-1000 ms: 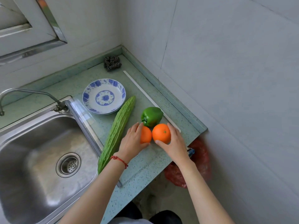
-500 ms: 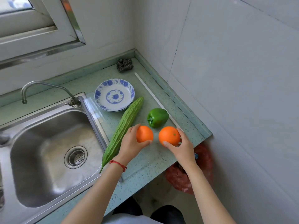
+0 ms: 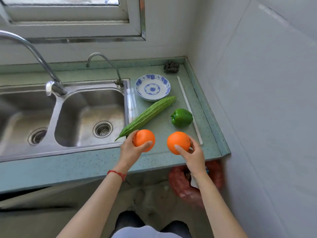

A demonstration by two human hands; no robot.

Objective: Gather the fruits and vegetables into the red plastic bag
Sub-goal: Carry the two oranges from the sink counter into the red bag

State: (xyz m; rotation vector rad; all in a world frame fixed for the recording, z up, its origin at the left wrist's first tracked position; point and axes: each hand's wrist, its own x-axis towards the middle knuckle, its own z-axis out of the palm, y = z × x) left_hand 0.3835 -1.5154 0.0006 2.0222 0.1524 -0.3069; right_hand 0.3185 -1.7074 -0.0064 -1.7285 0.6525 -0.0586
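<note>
My left hand grips one orange above the green counter's front edge. My right hand grips a second orange a little to the right of it. Behind them a long bitter gourd lies diagonally on the counter, and a green bell pepper sits to its right. The red plastic bag stands on the floor below the counter's right end, partly hidden by my right forearm.
A blue-and-white dish sits behind the gourd, a steel scrubber in the back corner. A double steel sink with two taps fills the left. A white strip lies along the counter by the tiled wall.
Both hands have lifted the oranges and drawn them apart and back toward the counter's front edge. The view has swung left, showing more of the sink and window.
</note>
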